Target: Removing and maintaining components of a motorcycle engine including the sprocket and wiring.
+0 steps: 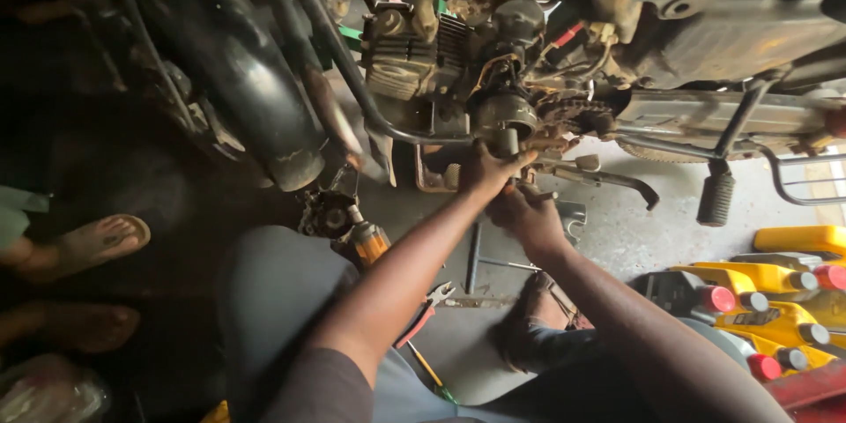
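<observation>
Both hands, left hand (485, 169) and right hand (526, 216), clenched around engine shaft (505, 143) just above.

The engine (476, 62) sat low over the floor (617, 238), and both hands were squeezed in under it. Just right of the engine, a bent lever (608, 178) and a black foot peg (716, 198) stuck out and blocked that side. Left of the engine, a fat black pipe (256, 97) and a thin tube (344, 62) closed the way. Below the engine, pliers (430, 304) and a long metal rod (473, 256) lay on the floor. Far right of the engine stood yellow cans (775, 286). Bare floor showed between the foot peg and the cans.
</observation>
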